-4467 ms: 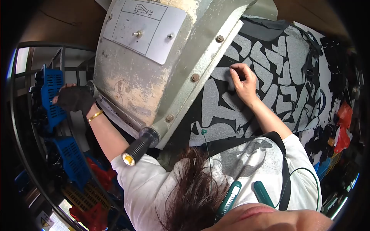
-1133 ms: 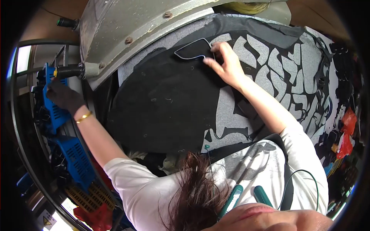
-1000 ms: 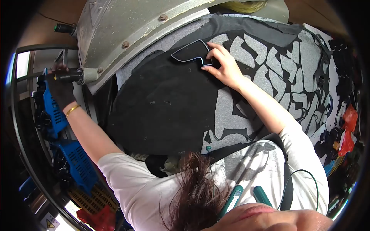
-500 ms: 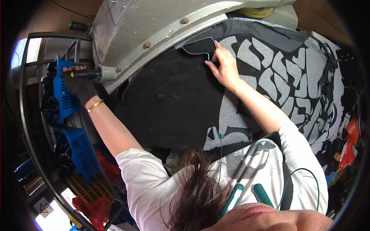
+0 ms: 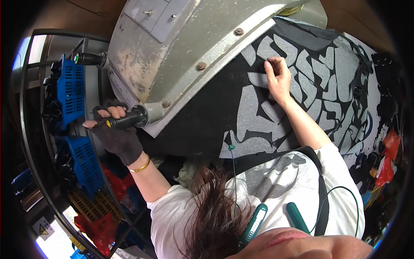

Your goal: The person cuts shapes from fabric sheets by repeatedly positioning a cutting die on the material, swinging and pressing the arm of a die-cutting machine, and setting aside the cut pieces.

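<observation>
My left hand, in a dark fingerless glove, is wrapped round the black ribbed handle at the lower corner of the large grey machine arm. My right hand is bare and has its fingers curled in, with nothing visible in them. It is held over the black sheet, beside the grey cut-out shapes. The arm's bolted edge crosses the sheet to the left of my right hand. No thin-edged outline frame shows now.
A second black handle sticks out at the arm's upper left. Blue baskets stand on a metal rack at the left. Red plastic bags hang at the far right. A green-tipped cord lies near my chest.
The machine arm has swung down and right over the sheet, with my left hand on its handle. My right hand has let go of the outline frame and moved right; the frame is out of sight.
</observation>
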### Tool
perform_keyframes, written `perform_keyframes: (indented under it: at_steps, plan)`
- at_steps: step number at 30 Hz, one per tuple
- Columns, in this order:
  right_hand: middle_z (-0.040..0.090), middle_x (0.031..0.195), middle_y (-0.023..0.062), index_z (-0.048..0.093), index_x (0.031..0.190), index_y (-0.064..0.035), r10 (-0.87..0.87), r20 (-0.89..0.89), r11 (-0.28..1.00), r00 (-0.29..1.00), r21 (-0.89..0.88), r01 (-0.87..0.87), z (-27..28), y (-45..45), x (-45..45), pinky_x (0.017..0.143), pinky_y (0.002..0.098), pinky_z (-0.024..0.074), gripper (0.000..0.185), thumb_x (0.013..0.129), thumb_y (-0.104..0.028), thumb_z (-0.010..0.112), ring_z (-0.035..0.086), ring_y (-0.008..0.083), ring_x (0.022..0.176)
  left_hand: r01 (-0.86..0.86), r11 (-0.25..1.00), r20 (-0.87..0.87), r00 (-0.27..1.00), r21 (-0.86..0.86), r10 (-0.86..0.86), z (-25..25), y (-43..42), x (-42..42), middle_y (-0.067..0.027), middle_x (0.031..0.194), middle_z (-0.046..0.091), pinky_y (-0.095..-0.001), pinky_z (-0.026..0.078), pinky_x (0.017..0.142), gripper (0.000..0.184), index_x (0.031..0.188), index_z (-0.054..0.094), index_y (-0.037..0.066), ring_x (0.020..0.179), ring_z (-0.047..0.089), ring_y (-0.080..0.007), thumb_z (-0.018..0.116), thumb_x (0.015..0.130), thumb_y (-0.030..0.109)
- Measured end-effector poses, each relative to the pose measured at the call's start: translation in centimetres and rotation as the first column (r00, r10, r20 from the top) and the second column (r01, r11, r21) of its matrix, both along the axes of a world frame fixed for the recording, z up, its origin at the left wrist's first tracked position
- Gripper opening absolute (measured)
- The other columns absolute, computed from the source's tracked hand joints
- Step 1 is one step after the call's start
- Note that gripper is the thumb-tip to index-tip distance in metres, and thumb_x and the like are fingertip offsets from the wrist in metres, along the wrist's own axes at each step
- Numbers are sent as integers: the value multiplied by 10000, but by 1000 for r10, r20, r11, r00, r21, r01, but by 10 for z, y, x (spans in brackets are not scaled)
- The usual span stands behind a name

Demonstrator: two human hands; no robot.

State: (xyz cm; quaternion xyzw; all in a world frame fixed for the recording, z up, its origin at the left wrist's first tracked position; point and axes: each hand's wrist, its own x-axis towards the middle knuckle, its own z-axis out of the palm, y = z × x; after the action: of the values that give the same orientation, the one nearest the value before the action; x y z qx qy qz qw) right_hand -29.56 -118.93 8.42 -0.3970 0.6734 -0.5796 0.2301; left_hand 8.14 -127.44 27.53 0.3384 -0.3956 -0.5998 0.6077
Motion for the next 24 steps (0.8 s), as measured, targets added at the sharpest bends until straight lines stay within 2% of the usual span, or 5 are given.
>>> perform_keyframes:
  at_steps: [10,13,15,22,24]
  plan:
    - [611,777,5,598,934,-30,13,-20,1000,1000,-20,-14,-3,-7,0,601,219,447,101,882,-93,658,515,51,640,-56,991,10,998,-122,57,-11,26,-13,6,824,591,-351,412,699,304,855,545,106,691,501,-209,397,1023,312]
    - [608,769,1,601,934,-31,11,-50,1000,999,-3,-11,2,-7,1,599,217,445,99,881,-93,658,511,49,637,-90,988,-177,982,-128,66,-21,28,-15,-53,856,611,-351,422,711,373,872,563,93,704,523,-222,394,1014,394]
    - [607,764,1,603,936,-32,17,-76,1000,997,4,-17,1,-7,2,598,217,444,98,881,-92,658,508,49,635,87,972,-268,952,-217,-145,-32,27,-11,-79,975,658,-375,446,737,397,982,648,130,810,555,-271,436,968,466]
    - [621,804,34,604,980,-24,138,-118,990,983,46,-134,9,-7,3,606,234,456,172,863,-124,681,531,75,648,201,953,-219,943,-226,-251,-49,-2,30,-182,953,653,-384,468,797,635,1042,655,69,859,582,-293,503,856,656]
    - [632,882,92,596,1048,-12,253,-193,967,948,94,-239,12,-14,6,622,283,485,276,846,-174,691,575,140,656,220,974,-608,767,-49,-204,-47,-23,34,-173,909,661,-409,482,781,596,980,651,49,784,599,-273,533,853,620]
